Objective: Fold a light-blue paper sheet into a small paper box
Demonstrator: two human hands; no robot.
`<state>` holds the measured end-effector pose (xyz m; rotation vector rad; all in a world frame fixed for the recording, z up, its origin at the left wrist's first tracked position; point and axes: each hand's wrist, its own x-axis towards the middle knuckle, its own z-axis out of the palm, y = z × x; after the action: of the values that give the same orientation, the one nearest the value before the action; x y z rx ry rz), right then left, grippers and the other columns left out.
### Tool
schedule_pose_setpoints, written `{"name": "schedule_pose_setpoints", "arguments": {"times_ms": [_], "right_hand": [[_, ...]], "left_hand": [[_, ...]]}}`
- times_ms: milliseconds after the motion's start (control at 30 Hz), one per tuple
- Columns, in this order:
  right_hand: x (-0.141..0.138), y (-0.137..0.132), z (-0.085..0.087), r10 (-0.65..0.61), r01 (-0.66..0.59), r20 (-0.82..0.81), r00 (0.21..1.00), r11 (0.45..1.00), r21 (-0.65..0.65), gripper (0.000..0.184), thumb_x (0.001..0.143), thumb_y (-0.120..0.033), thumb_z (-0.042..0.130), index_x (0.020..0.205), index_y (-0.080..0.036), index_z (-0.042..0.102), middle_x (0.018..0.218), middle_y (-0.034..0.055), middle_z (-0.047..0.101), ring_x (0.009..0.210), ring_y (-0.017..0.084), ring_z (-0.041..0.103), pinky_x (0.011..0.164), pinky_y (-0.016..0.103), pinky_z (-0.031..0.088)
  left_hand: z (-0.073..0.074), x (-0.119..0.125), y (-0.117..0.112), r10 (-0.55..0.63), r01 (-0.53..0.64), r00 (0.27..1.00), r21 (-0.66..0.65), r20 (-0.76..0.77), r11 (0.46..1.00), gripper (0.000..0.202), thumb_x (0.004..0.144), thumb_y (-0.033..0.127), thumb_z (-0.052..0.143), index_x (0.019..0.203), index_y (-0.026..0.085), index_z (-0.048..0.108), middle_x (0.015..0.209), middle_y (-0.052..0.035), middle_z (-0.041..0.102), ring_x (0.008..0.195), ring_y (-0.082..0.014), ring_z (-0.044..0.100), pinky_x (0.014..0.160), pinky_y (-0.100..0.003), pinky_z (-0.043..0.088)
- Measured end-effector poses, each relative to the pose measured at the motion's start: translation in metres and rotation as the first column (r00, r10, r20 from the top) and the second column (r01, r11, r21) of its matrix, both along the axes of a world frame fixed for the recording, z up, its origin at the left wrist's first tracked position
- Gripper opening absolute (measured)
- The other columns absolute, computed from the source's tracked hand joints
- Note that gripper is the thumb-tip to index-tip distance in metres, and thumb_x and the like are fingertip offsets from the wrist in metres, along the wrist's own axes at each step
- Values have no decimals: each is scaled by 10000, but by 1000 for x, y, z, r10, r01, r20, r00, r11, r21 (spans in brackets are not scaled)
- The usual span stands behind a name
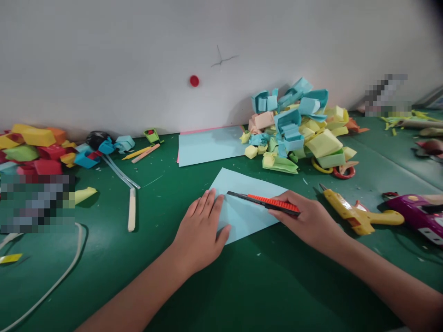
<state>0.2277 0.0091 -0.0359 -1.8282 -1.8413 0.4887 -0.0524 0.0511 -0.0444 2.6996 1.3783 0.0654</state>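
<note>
A light blue paper sheet (244, 203) lies on the green table (263, 286) in front of me. My left hand (200, 228) rests flat on the sheet's left part, fingers stretched out and pressing it down. My right hand (309, 221) is closed round an orange-and-black utility knife (266, 202), whose tip lies across the sheet and points left toward my left hand's fingertips.
A yellow glue gun (356, 213) and a purple tool (415, 214) lie to the right. A heap of folded blue and yellow paper pieces (297, 131) and scissors (337, 170) sit behind, beside another blue sheet (207, 145). Red and yellow folded pieces (34, 150), sticks and a white cable (51, 286) lie on the left.
</note>
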Motion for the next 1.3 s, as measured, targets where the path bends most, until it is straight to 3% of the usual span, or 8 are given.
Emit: {"name": "schedule_pose_setpoints", "arguments": {"times_ms": [500, 867, 1300], "right_hand": [[7, -3, 1, 17, -17, -2, 1000, 1000, -13, 264, 921, -500, 588, 1032, -269, 652, 920, 17, 768, 735, 207, 698, 592, 286, 491], [9, -7, 0, -25, 24, -14, 1000, 998, -54, 278, 905, -536, 588, 1010, -287, 654, 862, -6, 751, 699, 198, 660, 612, 296, 482], [13, -10, 1, -27, 29, 28, 999, 998, -61, 284, 910, -536, 576, 1021, -284, 643, 848, -8, 743, 650, 182, 646, 559, 278, 468]], "left_hand": [[-3, 0, 1, -9, 9, 1000, 37, -1, 999, 668, 1032, 499, 330, 1597, 152, 249, 1677, -129, 206, 1552, -306, 165, 1232, -511, 233], [0, 1, 1, -3, 3, 999, 5, -38, 1000, 689, 1034, 509, 300, 1606, 129, 237, 1684, -127, 155, 1555, -309, 143, 1232, -530, 238], [-2, -1, 1, -5, 6, 1000, 22, -28, 1000, 692, 1039, 519, 298, 1609, 132, 233, 1684, -119, 155, 1554, -307, 148, 1233, -522, 242]]}}
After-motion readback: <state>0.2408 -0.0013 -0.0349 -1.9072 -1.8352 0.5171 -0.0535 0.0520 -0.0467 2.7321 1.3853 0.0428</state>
